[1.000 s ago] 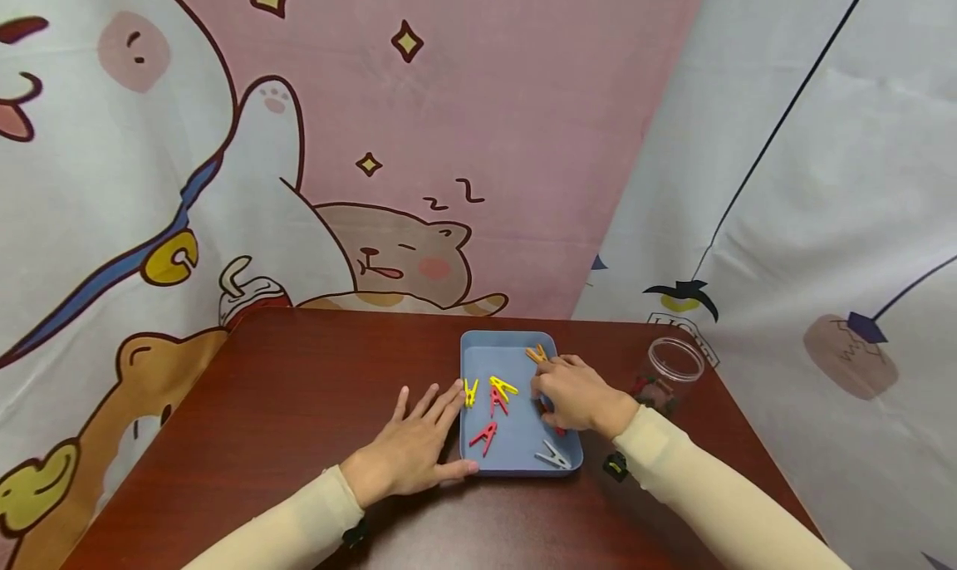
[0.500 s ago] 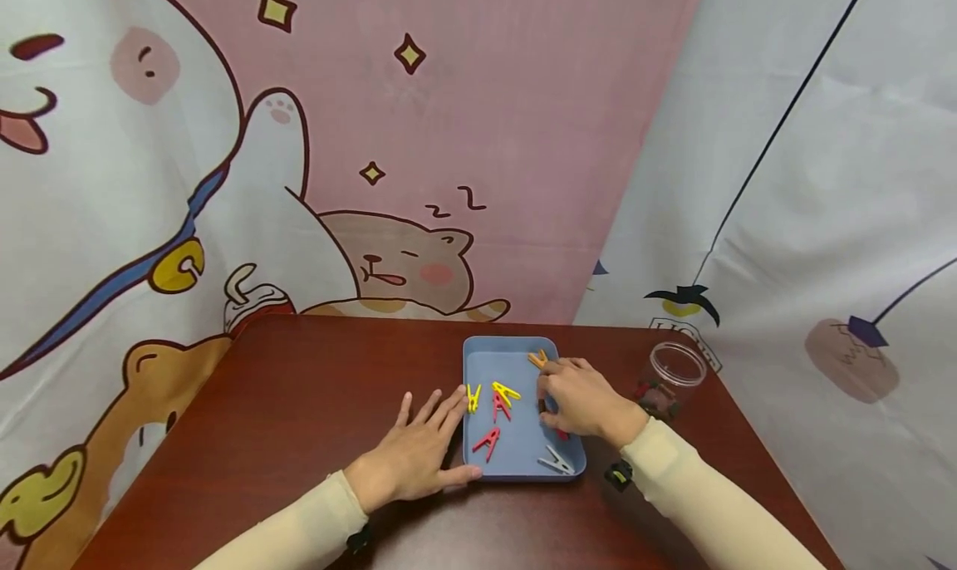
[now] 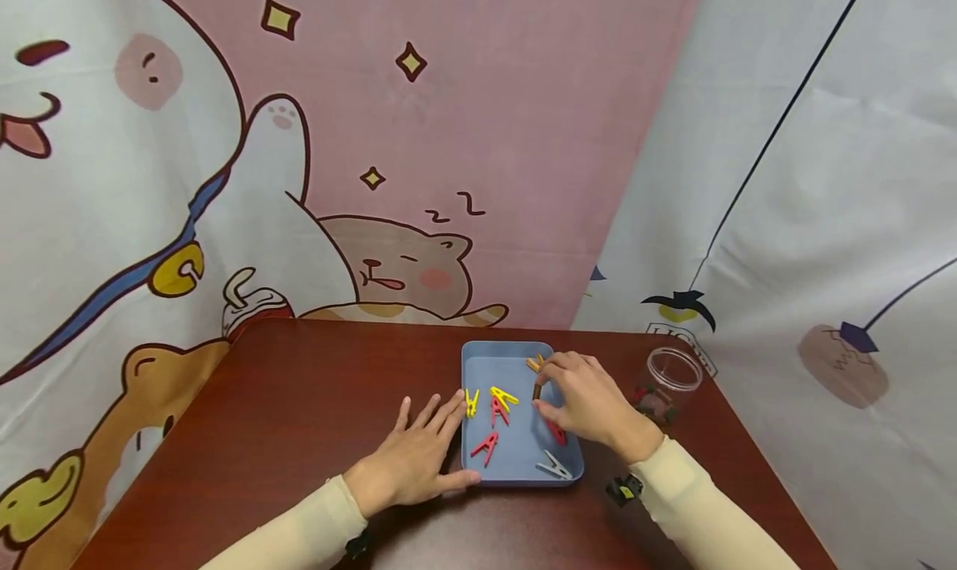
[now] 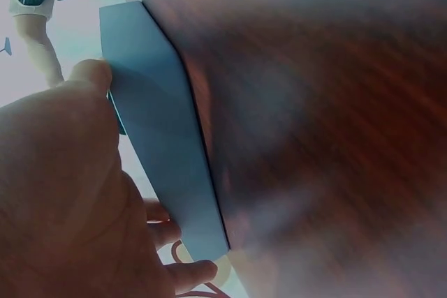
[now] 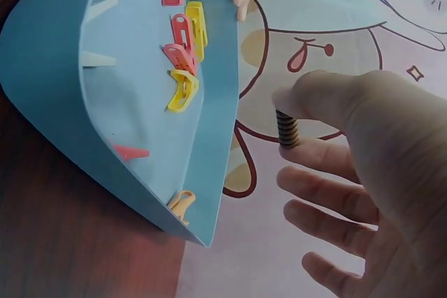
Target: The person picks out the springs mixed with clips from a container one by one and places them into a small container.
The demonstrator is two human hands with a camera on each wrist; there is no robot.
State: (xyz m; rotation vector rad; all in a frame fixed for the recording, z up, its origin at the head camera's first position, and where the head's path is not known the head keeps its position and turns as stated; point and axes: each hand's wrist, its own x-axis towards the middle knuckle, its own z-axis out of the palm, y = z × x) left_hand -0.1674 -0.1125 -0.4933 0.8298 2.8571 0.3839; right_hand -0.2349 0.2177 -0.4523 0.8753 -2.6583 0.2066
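Observation:
My right hand [image 3: 586,395] is above the right side of a blue tray [image 3: 523,462]. Between thumb and index finger it pinches a short dark ribbed rod [image 5: 287,129], like a screw or a spring; which one I cannot tell. The other fingers are spread apart. My left hand [image 3: 407,458] rests at the tray's left side, fingers straight, thumb and fingertips touching the wall [image 4: 157,109]. Inside the tray lie yellow clothespins [image 3: 504,399], red clothespins [image 3: 485,449], a grey clothespin [image 3: 555,467] and an orange clothespin [image 3: 534,362], which is partly hidden by the right hand.
A clear open-topped jar [image 3: 671,379] with red and dark items inside stands on the table right of the tray. The brown table [image 3: 336,370] ends at a cartoon-printed cloth [image 3: 508,138] behind it. White cloth [image 3: 807,179] hangs at the right.
The right hand has lifted the ribbed rod from the tray, and more of the red clothespin below it shows. My left hand stays against the tray. The head view has shifted slightly.

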